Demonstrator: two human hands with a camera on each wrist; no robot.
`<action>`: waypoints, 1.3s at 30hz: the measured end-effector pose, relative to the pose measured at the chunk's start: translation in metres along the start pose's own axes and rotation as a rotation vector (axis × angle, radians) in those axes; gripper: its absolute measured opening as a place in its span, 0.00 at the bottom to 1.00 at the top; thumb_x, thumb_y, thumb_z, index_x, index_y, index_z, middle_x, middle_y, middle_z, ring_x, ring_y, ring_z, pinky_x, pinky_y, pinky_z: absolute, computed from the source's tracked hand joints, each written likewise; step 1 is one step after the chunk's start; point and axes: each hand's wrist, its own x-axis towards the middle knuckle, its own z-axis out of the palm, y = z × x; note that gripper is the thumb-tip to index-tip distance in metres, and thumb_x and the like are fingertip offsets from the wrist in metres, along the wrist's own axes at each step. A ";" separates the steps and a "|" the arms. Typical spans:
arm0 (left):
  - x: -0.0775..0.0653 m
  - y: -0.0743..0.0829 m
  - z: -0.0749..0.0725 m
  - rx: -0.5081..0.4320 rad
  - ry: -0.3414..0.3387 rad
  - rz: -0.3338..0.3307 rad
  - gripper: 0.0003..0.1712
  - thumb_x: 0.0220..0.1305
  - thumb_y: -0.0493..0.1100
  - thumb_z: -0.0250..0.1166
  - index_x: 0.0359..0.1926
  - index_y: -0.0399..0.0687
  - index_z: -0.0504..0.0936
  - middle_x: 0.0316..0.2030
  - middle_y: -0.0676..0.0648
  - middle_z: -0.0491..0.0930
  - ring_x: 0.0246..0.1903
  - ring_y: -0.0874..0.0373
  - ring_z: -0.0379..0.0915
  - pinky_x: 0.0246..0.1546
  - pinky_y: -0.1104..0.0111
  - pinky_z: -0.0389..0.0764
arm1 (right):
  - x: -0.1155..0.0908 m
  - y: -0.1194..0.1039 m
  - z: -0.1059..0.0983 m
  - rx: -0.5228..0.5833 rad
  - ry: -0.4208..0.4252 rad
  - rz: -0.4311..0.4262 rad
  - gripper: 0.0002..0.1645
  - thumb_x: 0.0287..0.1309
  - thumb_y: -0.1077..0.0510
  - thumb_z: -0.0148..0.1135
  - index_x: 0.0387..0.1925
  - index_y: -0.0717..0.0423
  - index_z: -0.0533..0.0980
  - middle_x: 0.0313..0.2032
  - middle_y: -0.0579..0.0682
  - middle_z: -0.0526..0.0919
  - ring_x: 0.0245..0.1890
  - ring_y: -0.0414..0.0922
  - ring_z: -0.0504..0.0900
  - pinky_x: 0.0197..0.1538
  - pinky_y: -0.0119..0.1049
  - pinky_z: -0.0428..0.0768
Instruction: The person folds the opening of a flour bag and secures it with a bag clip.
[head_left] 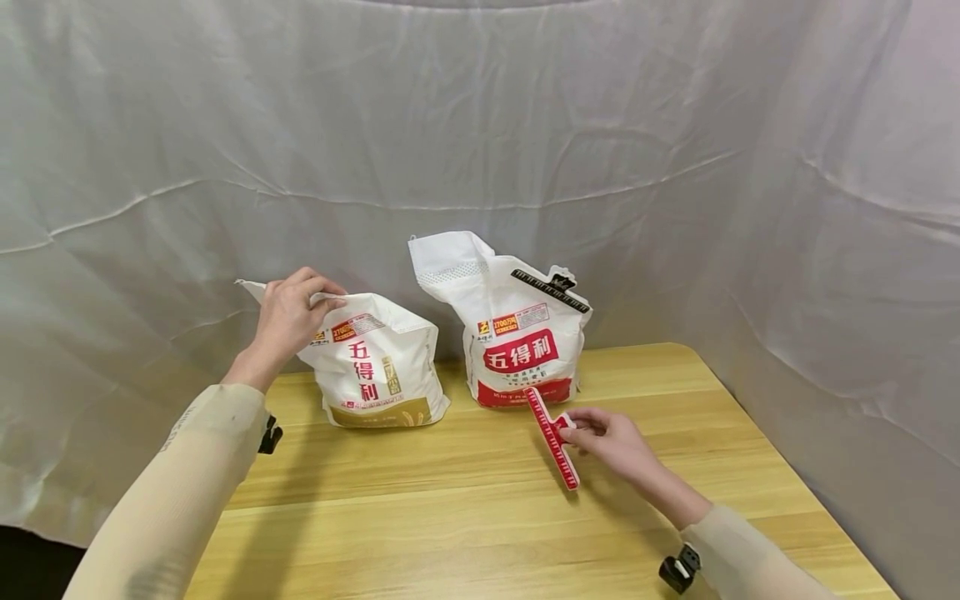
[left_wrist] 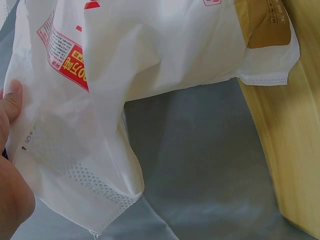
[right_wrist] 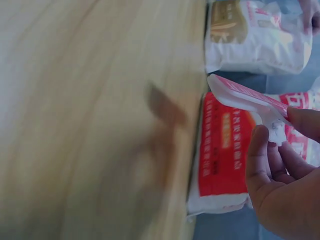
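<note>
A white flour bag with a gold base (head_left: 386,367) stands at the left of the table. My left hand (head_left: 291,315) grips its folded top edge; in the left wrist view the thumb lies on the white plastic (left_wrist: 60,175) and the bag's top end hangs past the hand. Above the table my right hand (head_left: 611,442) pinches a red and white bag clip (head_left: 553,437) by its handle. The right wrist view shows the clip (right_wrist: 250,97) between thumb and fingers, overlapping the red-printed flour bag (right_wrist: 222,150) behind it.
The second flour bag, with red print (head_left: 521,354), stands right of the first, a black bag clip (head_left: 551,290) across its slanted top. Both bags stand along the back of the wooden table (head_left: 420,533), close to a grey curtain (head_left: 480,125).
</note>
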 end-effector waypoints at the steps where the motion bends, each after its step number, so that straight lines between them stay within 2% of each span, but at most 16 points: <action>1: 0.000 0.000 0.000 -0.001 0.000 0.000 0.03 0.57 0.41 0.69 0.34 0.51 0.85 0.33 0.53 0.77 0.33 0.56 0.71 0.48 0.55 0.60 | 0.001 -0.002 0.001 -0.002 0.003 -0.011 0.26 0.54 0.53 0.68 0.51 0.63 0.76 0.41 0.56 0.83 0.41 0.54 0.82 0.41 0.44 0.82; 7: 0.000 0.000 -0.001 -0.003 -0.001 -0.001 0.03 0.57 0.41 0.69 0.34 0.51 0.85 0.34 0.53 0.77 0.34 0.56 0.71 0.48 0.55 0.60 | 0.007 -0.019 0.010 -0.032 0.032 -0.060 0.25 0.53 0.51 0.69 0.51 0.57 0.76 0.39 0.53 0.84 0.38 0.51 0.82 0.37 0.39 0.82; 11: 0.000 0.001 0.000 -0.002 -0.008 -0.005 0.03 0.57 0.42 0.69 0.35 0.50 0.85 0.34 0.53 0.77 0.35 0.56 0.71 0.49 0.55 0.60 | 0.011 -0.029 0.016 -0.040 0.044 -0.095 0.24 0.54 0.51 0.68 0.51 0.57 0.77 0.39 0.52 0.83 0.35 0.48 0.82 0.37 0.40 0.81; 17: -0.001 0.001 -0.001 -0.001 -0.011 -0.012 0.03 0.57 0.41 0.69 0.35 0.50 0.85 0.34 0.53 0.77 0.35 0.55 0.71 0.50 0.54 0.60 | 0.015 -0.041 0.024 -0.014 0.045 -0.132 0.24 0.54 0.51 0.69 0.51 0.56 0.77 0.39 0.54 0.83 0.37 0.52 0.82 0.36 0.36 0.81; 23: -0.001 0.002 -0.001 0.000 -0.014 -0.011 0.03 0.58 0.41 0.68 0.35 0.50 0.85 0.34 0.52 0.77 0.35 0.55 0.71 0.50 0.54 0.60 | 0.021 -0.052 0.031 0.015 0.063 -0.154 0.26 0.54 0.52 0.69 0.53 0.57 0.76 0.42 0.56 0.82 0.38 0.51 0.81 0.38 0.35 0.81; 27: 0.000 0.001 -0.001 0.003 -0.017 -0.009 0.03 0.58 0.41 0.68 0.35 0.50 0.85 0.34 0.53 0.77 0.35 0.56 0.71 0.50 0.54 0.60 | 0.024 -0.059 0.035 0.021 0.074 -0.159 0.24 0.54 0.52 0.69 0.52 0.56 0.77 0.43 0.55 0.82 0.40 0.50 0.81 0.41 0.38 0.82; 33: 0.000 0.000 -0.001 0.007 -0.015 -0.004 0.03 0.58 0.41 0.68 0.35 0.50 0.85 0.34 0.52 0.77 0.35 0.56 0.71 0.50 0.54 0.61 | 0.030 -0.067 0.039 0.012 0.095 -0.181 0.24 0.53 0.51 0.69 0.52 0.52 0.77 0.42 0.52 0.82 0.40 0.46 0.80 0.41 0.35 0.81; 39: 0.001 0.000 -0.001 0.002 -0.007 -0.003 0.04 0.58 0.41 0.68 0.35 0.50 0.85 0.34 0.52 0.77 0.35 0.55 0.71 0.50 0.54 0.61 | 0.036 -0.078 0.041 0.017 0.101 -0.215 0.24 0.54 0.53 0.68 0.52 0.55 0.77 0.43 0.54 0.82 0.41 0.48 0.80 0.41 0.34 0.80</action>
